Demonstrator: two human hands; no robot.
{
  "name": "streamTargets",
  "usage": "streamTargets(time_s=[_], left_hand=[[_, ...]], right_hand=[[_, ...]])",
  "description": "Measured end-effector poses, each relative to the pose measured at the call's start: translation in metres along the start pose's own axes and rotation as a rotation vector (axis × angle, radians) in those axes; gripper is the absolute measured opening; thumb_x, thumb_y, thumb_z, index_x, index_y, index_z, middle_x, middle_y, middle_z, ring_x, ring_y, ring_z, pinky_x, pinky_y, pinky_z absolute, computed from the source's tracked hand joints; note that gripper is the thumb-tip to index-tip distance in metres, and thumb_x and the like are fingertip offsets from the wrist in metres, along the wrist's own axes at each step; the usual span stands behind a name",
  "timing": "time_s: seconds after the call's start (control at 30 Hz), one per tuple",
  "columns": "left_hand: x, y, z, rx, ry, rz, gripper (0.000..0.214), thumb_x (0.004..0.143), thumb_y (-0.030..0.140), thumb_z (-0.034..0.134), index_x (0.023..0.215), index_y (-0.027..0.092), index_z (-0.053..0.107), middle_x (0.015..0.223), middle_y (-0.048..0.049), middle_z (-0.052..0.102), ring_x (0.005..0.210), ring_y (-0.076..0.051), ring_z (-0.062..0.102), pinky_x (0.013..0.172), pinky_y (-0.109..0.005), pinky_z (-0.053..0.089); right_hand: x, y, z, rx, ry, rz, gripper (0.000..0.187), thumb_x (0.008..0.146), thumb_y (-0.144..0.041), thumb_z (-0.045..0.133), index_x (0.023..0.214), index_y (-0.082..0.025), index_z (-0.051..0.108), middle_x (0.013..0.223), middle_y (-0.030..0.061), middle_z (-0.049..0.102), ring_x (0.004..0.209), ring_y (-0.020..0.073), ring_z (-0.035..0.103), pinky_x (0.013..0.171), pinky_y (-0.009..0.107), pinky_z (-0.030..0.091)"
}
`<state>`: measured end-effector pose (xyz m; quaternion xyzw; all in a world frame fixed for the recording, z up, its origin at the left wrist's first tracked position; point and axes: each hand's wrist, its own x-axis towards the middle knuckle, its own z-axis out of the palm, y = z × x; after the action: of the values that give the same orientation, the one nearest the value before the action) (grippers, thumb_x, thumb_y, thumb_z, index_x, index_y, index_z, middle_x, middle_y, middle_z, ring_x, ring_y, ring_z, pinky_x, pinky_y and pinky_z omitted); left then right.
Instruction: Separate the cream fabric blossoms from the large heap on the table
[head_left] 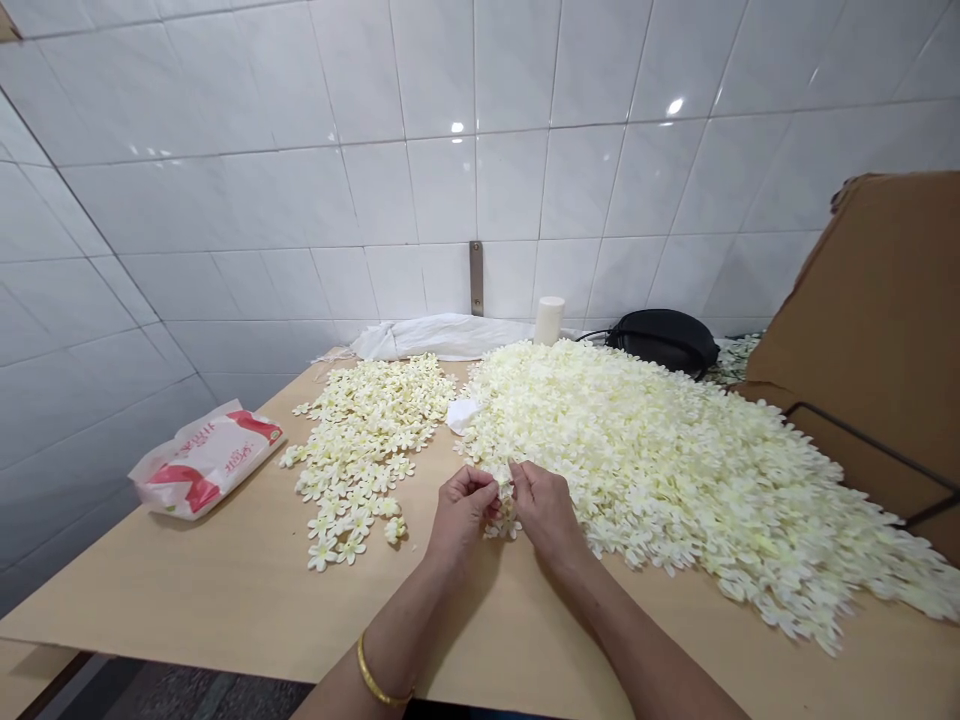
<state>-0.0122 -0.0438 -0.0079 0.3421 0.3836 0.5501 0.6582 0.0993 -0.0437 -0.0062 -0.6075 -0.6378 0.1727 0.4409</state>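
Observation:
My left hand (463,512) and my right hand (545,510) meet above the table, fingers pinched together on a small cluster of cream artificial flowers (504,505). A gold bangle sits on my left wrist. To the right spreads a big heap of the same flowers (675,470), its near edge touching my right hand. To the left lies a thinner, flatter patch of flowers (367,430).
The wooden table (225,590) carries a red and white plastic packet (204,458) at the left. At the back stand a white cylinder (549,320), a black pouch (664,340) and a white cloth (442,335). A cardboard box (877,320) stands at the right. Tiled walls surround.

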Motion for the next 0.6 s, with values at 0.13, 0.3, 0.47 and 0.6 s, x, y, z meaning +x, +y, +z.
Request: streamTargets(time_s=[0.13, 0.3, 0.47, 0.6], left_hand=[[0.002, 0.001, -0.002, 0.000, 0.061, 0.001, 0.026, 0.050, 0.023, 0.069, 0.062, 0.014, 0.048, 0.048, 0.0035, 0.049, 0.043, -0.006, 0.045, 0.044, -0.018, 0.037], [0.003, 0.003, -0.002, 0.009, 0.054, -0.018, 0.028, 0.048, 0.023, 0.070, 0.063, 0.014, 0.048, 0.048, 0.0030, 0.049, 0.044, -0.007, 0.048, 0.044, -0.018, 0.037], [-0.002, 0.006, 0.000, 0.112, -0.055, 0.017, 0.023, 0.054, 0.023, 0.067, 0.063, 0.014, 0.048, 0.046, 0.0032, 0.048, 0.043, -0.007, 0.047, 0.045, -0.018, 0.037], [-0.005, 0.007, 0.000, 0.181, -0.110, 0.079, 0.018, 0.059, 0.021, 0.065, 0.063, 0.013, 0.050, 0.049, 0.0015, 0.051, 0.045, -0.007, 0.048, 0.047, -0.019, 0.038]], right_hand=[[0.000, 0.004, -0.007, -0.117, 0.047, -0.039, 0.029, 0.084, -0.030, 0.032, 0.060, -0.017, 0.042, 0.057, 0.0041, 0.044, 0.052, 0.0137, 0.037, 0.053, 0.027, 0.025], [-0.003, 0.005, -0.016, -0.337, 0.144, -0.216, 0.021, 0.079, -0.012, 0.034, 0.078, -0.014, 0.055, 0.087, 0.0115, 0.051, 0.077, 0.0196, 0.045, 0.067, 0.029, 0.034], [-0.002, -0.001, -0.018, 0.038, 0.056, -0.200, 0.022, 0.083, -0.026, 0.038, 0.081, -0.013, 0.057, 0.084, 0.0093, 0.055, 0.081, 0.0186, 0.048, 0.073, 0.030, 0.038], [-0.001, -0.001, -0.017, 0.366, -0.302, 0.045, 0.024, 0.075, -0.035, 0.050, 0.082, -0.012, 0.055, 0.075, 0.0050, 0.055, 0.068, 0.0153, 0.050, 0.061, 0.026, 0.039]])
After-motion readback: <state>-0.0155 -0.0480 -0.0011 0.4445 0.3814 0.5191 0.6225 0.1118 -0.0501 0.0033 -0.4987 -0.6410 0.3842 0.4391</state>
